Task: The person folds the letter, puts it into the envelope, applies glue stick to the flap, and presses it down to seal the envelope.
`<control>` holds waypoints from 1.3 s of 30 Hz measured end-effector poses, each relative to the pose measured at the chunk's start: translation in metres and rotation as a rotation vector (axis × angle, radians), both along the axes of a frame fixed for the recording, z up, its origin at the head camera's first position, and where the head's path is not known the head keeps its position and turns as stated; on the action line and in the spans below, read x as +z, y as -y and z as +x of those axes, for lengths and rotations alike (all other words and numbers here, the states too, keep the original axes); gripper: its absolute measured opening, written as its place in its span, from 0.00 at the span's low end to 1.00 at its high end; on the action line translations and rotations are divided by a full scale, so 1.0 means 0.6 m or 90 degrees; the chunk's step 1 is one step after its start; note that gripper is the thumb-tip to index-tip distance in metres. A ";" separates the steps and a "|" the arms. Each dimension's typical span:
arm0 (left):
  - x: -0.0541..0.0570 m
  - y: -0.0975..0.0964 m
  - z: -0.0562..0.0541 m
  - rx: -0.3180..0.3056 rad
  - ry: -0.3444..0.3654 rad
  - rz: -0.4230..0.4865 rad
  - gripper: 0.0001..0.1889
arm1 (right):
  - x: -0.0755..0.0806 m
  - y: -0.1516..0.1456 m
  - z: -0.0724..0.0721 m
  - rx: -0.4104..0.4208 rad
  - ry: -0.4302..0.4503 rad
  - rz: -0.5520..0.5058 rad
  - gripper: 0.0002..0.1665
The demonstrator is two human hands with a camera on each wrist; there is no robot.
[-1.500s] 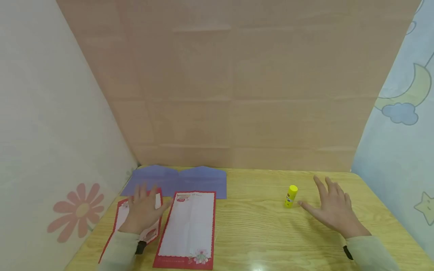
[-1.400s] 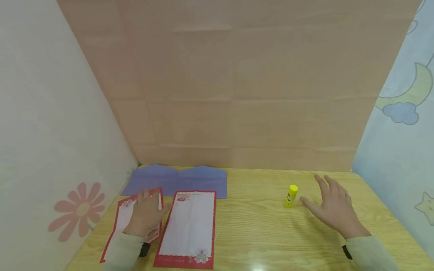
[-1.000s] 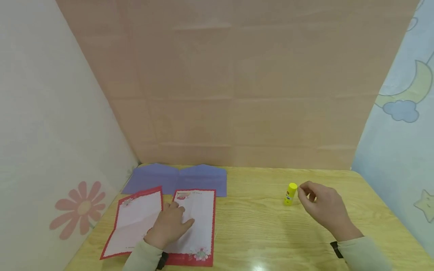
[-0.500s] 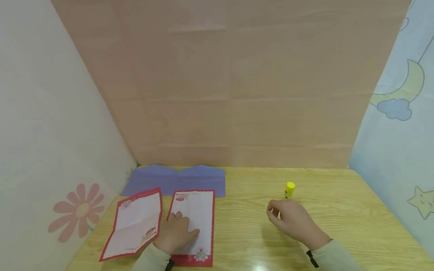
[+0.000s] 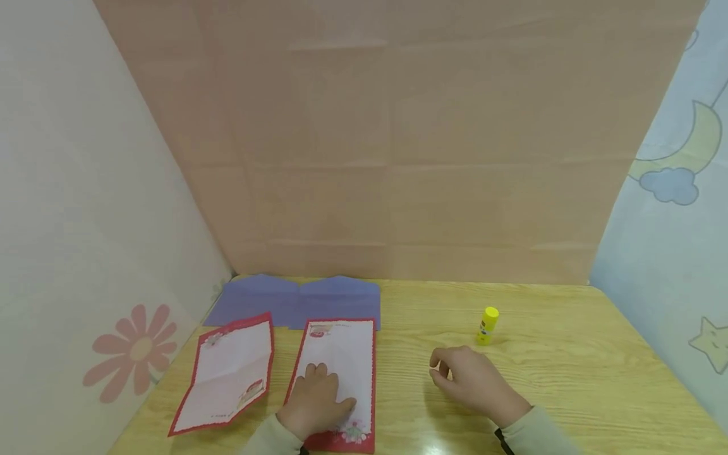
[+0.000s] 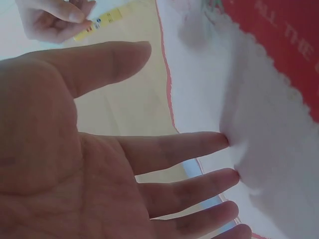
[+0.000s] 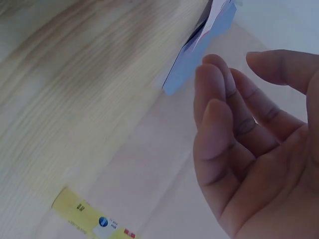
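My left hand (image 5: 316, 402) rests on a red-bordered white sheet of letter paper (image 5: 345, 357), its fingertips pressing the surface in the left wrist view, where the fingers (image 6: 174, 149) look nearly straight. Over bare wood to the right of that sheet, my right hand (image 5: 469, 384) hovers with loosely bent fingers; the right wrist view shows nothing between thumb and fingers (image 7: 213, 134). Behind the right hand stands a yellow glue stick (image 5: 488, 325), untouched. Left of the left hand lies a second red-bordered sheet (image 5: 233, 360), creased across its middle and partly raised off the table.
Two blue-purple envelopes (image 5: 253, 303) lie side by side along the back left of the wooden table (image 5: 546, 328); the near sheet's top edge overlaps one envelope (image 5: 341, 297). A brown covering (image 5: 392, 158) rises behind the table, with patterned sheets at both sides.
My left hand went from above the left sheet to the other sheet, which has slid a little rightward under it. My right hand left the glue stick's side, moving left and nearer, fingers bending.
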State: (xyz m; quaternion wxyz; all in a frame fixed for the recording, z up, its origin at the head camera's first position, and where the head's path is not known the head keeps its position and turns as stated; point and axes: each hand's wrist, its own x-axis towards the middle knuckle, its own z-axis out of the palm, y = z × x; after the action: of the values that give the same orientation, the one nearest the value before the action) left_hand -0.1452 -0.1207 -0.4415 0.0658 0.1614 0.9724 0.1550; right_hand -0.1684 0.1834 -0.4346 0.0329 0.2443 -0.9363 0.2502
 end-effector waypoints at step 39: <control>-0.009 0.013 -0.041 0.128 -0.004 0.148 0.34 | -0.037 0.044 -0.011 -0.050 0.130 -0.044 0.16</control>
State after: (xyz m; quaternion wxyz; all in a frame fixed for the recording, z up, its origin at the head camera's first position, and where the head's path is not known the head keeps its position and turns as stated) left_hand -0.1700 -0.1284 -0.4468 0.0275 0.0699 0.9593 0.2721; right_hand -0.1750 0.1571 -0.4571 -0.0445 0.1797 -0.9343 0.3047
